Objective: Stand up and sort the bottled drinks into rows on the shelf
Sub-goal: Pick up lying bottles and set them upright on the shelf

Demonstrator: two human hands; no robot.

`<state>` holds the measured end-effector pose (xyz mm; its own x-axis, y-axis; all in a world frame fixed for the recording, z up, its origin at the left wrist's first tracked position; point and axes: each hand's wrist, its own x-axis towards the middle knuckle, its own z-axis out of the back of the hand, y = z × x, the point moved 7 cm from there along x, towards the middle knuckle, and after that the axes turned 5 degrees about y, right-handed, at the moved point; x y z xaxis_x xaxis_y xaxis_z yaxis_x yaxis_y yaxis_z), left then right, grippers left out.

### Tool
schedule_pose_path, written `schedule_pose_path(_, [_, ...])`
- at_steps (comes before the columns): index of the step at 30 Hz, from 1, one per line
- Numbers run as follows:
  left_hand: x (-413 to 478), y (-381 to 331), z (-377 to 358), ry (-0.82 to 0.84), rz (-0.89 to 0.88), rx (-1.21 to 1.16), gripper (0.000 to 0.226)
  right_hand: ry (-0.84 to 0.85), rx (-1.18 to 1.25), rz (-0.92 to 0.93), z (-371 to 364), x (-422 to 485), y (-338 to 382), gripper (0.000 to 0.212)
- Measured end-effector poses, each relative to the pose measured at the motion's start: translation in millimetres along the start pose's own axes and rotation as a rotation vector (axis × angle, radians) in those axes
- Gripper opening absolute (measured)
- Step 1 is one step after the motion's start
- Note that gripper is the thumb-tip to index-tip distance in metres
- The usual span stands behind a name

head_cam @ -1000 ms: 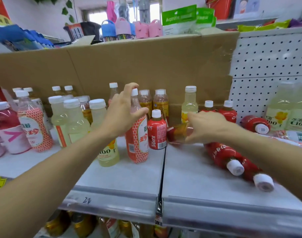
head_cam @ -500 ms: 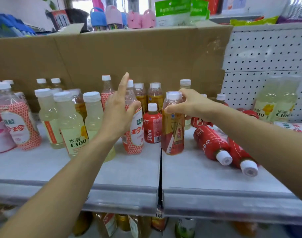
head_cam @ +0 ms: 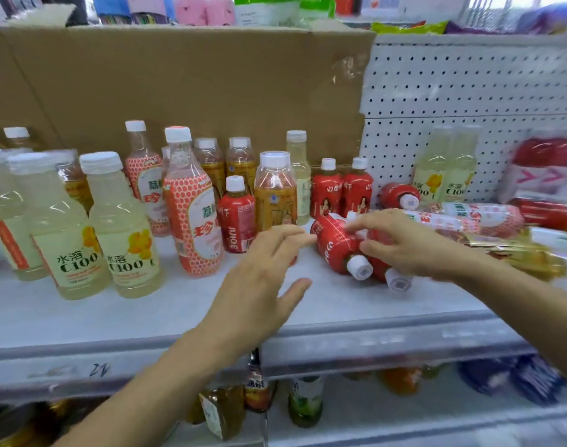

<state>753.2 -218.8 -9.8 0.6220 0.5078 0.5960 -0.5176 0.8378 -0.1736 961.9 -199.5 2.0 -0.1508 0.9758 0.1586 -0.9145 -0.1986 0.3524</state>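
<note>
- Curling over the lying red bottles point(head_cam: 337, 250), the fingers point(head_cam: 359, 222) of the right hand point(head_cam: 414, 245) are gripping them from above; which of the two they are closing on is not clear.
- Those two bottles are lying side by side on the shelf point(head_cam: 114, 321), right of its middle seam, with their white caps pointing toward the front edge.
- The left hand point(head_cam: 259, 285) is hovering over the shelf with its fingers released and spread, holding nothing, its fingertips sitting just beside the lying red bottles.
- An amber tea bottle point(head_cam: 275, 195) is standing upright just behind the left hand, with a small red juice bottle point(head_cam: 236, 214) touching its left side.
- A pink netted bottle point(head_cam: 192, 204) is standing left of that, and two pale yellow bottles point(head_cam: 121, 227) are standing nearer the front on the left.
- Two upright red bottles point(head_cam: 340, 188) are standing at the back, against the cardboard sheet point(head_cam: 195, 82).
- More bottles are lying on their sides at the right, below the white pegboard point(head_cam: 469, 85), blurred.
</note>
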Motion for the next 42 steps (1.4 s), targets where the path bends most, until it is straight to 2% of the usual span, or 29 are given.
schedule_pose_path(3, [36.8, -16.1, -47.6, 0.194, -0.14, 0.09, 0.062, -0.027, -0.022, 0.054, 3.9, -14.7, -13.5, 0.036])
schedule_pose_path(7, [79.5, -10.4, -84.8, 0.314, -0.187, 0.256, 0.065, 0.043, -0.032, 0.036, 17.6, -28.9, -28.1, 0.052])
schedule_pose_path(10, [89.4, -12.6, -95.5, 0.35, -0.268, 0.407, 0.059, 0.173, -0.254, 0.086, 15.4, -36.4, -35.7, 0.074])
schedule_pose_path(12, [91.5, -16.5, -97.8, 0.29, -0.309, 0.523, 0.055, 0.229, -0.482, 0.089, 9.6, -38.4, -43.0, 0.082])
schedule_pose_path(14, [95.6, -18.3, -90.2, 0.178, -0.254, 0.517, 0.048, 0.204, -0.645, 0.148, 5.8, -37.8, -41.9, 0.082])
schedule_pose_path(17, [106.3, -12.4, -66.1, 0.071, 0.047, 0.31, 0.048, 0.125, -0.768, 0.278, 6.2, -34.4, -37.6, 0.075])
schedule_pose_path(21, [111.7, 11.0, -52.1, 0.079, 0.458, 0.167, 0.045, 0.077, -0.725, 0.355, 12.1, -26.5, -47.1, 0.078])
schedule_pose_path(25, [109.6, 24.3, -60.8, 0.153, 0.709, -0.115, 0.055, -0.077, -0.55, 0.412, 27.2, -20.1, -46.1, 0.078])
schedule_pose_path(28, [115.5, 20.1, -58.4, 0.071, 0.652, -0.158, 0.048, -0.13, -0.242, 0.322, 36.5, -11.7, -49.2, 0.067])
schedule_pose_path(31, [120.7, 20.5, -55.0, 0.029, 0.605, -0.106, 0.043, -0.075, 0.082, 0.195, 30.3, 4.3, -56.1, 0.063])
schedule_pose_path(34, [122.9, 22.9, -53.3, -0.021, 0.595, -0.1, 0.046, -0.006, 0.297, 0.128, 20.0, 21.5, -56.1, 0.052])
schedule_pose_path(36, [118.6, 23.0, -54.2, -0.074, 0.634, -0.151, 0.054, 0.04, 0.313, 0.122, 16.0, 27.0, -54.6, 0.052])
schedule_pose_path(39, [103.8, 10.6, -61.9, -0.138, 0.66, -0.191, 0.066, 0.093, 0.261, 0.144, 18.7, 20.2, -62.8, 0.066])
schedule_pose_path(42, [93.6, -5.7, -68.8, -0.132, 0.623, -0.125, 0.067, 0.057, 0.115, 0.143, 40.5, -1.9, -85.4, 0.062])
